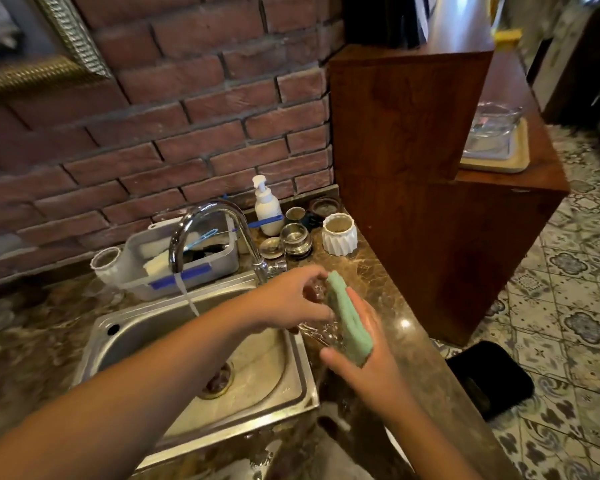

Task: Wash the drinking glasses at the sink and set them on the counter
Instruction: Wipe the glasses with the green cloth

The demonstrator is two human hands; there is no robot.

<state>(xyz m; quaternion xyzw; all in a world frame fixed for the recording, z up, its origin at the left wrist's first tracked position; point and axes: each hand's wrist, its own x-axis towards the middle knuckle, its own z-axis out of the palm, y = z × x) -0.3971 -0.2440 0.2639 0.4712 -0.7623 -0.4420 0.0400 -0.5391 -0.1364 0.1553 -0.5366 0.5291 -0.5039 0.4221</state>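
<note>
My left hand (291, 299) grips a clear drinking glass (321, 332) over the right edge of the steel sink (291, 386). The glass is hard to make out between the hands. My right hand (364, 355) presses a green sponge (349, 323) against the side of the glass. Water runs in a thin stream from the chrome tap (219, 216) into the basin, left of the glass. The brown marble counter (388, 282) lies right of the sink.
Behind the sink stand a grey caddy (201, 268), a white soap pump bottle (266, 207), small metal cups (295, 239) and a white ribbed pot (339, 233). A wooden cabinet (413, 133) rises at the right, with glassware on a tray (496, 157).
</note>
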